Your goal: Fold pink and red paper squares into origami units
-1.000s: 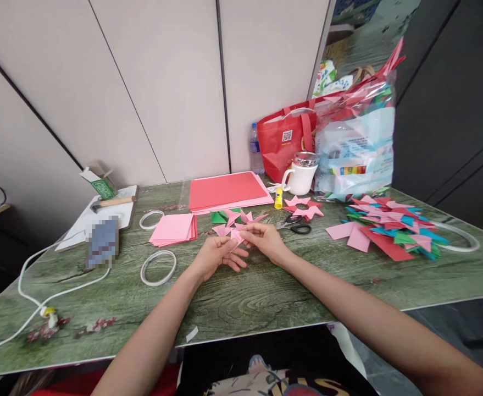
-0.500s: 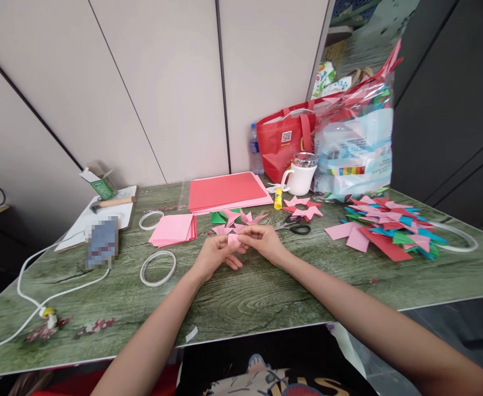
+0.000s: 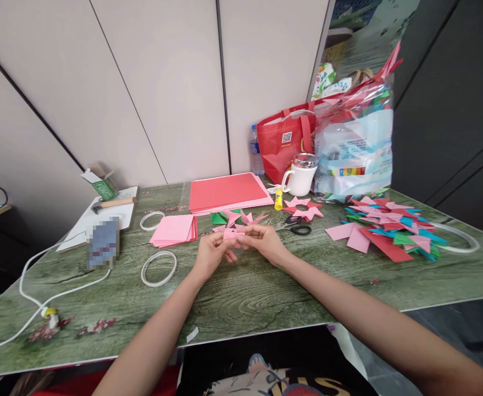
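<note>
A small folded piece of pink paper is held up between my two hands, over the middle of the table. My left hand pinches its left end with thumb and fingers. At its right end, my right hand grips it with the fingertips. Fingers hide part of the paper. Just behind my hands lie several folded pink and green paper pieces. Black-handled scissors rest to the right of these. On the left is a stack of pink and red paper squares.
Large red sheets lie at the back, near a glue stick, a white mug and a red bag. Folded coloured pieces are heaped at right. Tape rolls, a hammer and a white cable occupy the left.
The pink paper has turned and shows a wider strip between my hands. My fingers have shifted their hold slightly, with both hands staying in nearly the same place.
</note>
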A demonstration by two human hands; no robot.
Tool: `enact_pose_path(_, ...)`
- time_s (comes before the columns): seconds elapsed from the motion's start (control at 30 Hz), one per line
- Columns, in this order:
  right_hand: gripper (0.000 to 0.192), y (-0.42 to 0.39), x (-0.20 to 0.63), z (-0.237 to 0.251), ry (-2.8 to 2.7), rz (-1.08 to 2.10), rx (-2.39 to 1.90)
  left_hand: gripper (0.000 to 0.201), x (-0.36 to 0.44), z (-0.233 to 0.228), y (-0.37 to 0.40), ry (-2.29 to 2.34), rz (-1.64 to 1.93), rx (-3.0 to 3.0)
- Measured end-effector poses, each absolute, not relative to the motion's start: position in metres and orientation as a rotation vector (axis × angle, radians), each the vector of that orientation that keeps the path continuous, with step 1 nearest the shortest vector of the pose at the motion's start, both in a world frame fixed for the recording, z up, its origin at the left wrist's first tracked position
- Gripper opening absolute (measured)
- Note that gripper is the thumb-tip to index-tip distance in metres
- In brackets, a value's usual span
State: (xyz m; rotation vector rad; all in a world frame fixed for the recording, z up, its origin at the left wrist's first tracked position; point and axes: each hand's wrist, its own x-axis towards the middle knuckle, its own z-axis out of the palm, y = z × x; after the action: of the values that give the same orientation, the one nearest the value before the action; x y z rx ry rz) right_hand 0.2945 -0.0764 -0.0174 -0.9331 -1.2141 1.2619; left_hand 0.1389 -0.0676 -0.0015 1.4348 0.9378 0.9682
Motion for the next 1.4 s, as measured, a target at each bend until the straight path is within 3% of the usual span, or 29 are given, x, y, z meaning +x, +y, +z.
enact_pose_path(0.53, 0.030, -0.0750, 0.2945, -0.0191, -1.283, 1.075, -0.962, 0.031, 0.1397, -0.0017, -0.0684, 0.926, 0.948, 1.407)
enact_pose_path(0.83, 0.030, -0.0749, 0.2966, -0.0202, -1.330, 1.236, -0.948, 0.036, 0.1378, -0.0014, -0.0698, 0.916, 0.845, 1.403)
enact_pose_path(1.4, 0.031, -0.0759, 0.2949, -0.0181, -1.336, 1.235, -0.955, 0.036, 0.1400, -0.0012, -0.0718, 0.899, 0.705, 1.323)
